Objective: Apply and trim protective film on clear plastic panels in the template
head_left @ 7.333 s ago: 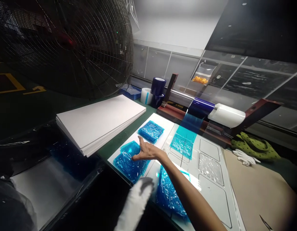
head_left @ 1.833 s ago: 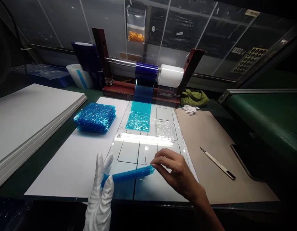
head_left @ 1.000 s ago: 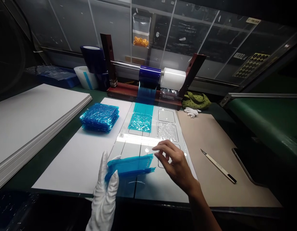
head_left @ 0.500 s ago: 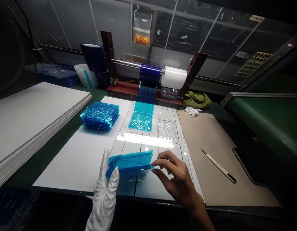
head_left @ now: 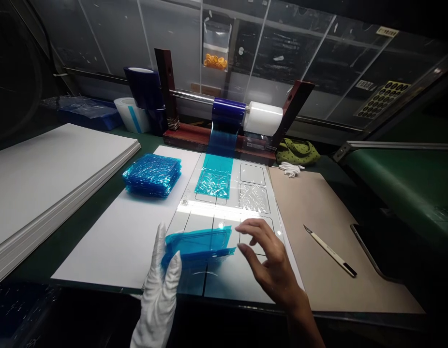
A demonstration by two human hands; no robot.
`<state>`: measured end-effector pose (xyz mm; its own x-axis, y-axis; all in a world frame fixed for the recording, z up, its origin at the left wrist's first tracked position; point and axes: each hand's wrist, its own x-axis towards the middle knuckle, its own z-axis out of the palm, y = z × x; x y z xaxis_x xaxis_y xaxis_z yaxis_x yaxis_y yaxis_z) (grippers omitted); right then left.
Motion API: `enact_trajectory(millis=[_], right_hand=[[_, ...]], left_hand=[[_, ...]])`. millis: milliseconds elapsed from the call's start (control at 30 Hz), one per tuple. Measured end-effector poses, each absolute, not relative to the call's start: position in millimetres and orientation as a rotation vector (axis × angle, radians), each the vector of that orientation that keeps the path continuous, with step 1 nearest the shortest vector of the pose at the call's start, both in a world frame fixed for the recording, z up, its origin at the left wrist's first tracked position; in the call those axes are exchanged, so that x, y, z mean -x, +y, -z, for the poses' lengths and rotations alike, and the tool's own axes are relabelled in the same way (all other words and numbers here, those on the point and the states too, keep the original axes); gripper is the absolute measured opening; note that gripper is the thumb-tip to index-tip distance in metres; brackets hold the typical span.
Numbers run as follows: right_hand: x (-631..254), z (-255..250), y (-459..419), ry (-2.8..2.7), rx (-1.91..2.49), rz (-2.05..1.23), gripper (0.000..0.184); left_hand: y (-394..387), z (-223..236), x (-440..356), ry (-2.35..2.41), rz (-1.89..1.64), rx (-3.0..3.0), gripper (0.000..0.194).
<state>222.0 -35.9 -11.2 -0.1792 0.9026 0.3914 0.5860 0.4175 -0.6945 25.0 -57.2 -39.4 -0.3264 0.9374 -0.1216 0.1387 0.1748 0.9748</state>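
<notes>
My left hand point(head_left: 160, 275), in a white glove, grips a panel covered in blue protective film point(head_left: 198, 244) by its left side, thumb in front and fingers behind. The panel is held tilted above the white board, and a flap of film stands out along its near right edge. My bare right hand point(head_left: 269, 258) is just right of that edge, thumb and fingers apart, with nothing in it. Beyond the hands, a strip of blue film point(head_left: 214, 181) runs down from the blue roll point(head_left: 229, 107) onto the marked board point(head_left: 231, 285). A stack of blue film-covered pieces point(head_left: 152, 175) lies to the left.
The rolls hang on a rod between wooden uprights, a white roll point(head_left: 263, 118) beside the blue one. A craft knife point(head_left: 329, 250) and a dark phone point(head_left: 374, 251) lie on brown paper at right. White sheets point(head_left: 64, 159) are stacked at left. A green pouch point(head_left: 298, 151) sits behind a white glove point(head_left: 291, 168).
My right thumb and fingers have parted and let go of the film's right edge, drawing slightly away to the right. My left hand still holds the panel in nearly the same place.
</notes>
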Motion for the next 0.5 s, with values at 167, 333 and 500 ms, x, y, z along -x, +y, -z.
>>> enact_trajectory(millis=[167,333,500], right_hand=[[-221,16,-33,-1.847,1.418,-0.825,0.038],[-227,18,-35,-1.778,1.354,-1.115,0.037],[-206,2,32,-1.770,1.323,-1.081,0.025]], left_hand=[[-58,44,-21,1.635,-1.180,-1.036,0.069],[-55,65,-2,1.458,-1.168,-1.062,0.097],[-41,74,9,1.207,-1.054,-0.808,0.046]])
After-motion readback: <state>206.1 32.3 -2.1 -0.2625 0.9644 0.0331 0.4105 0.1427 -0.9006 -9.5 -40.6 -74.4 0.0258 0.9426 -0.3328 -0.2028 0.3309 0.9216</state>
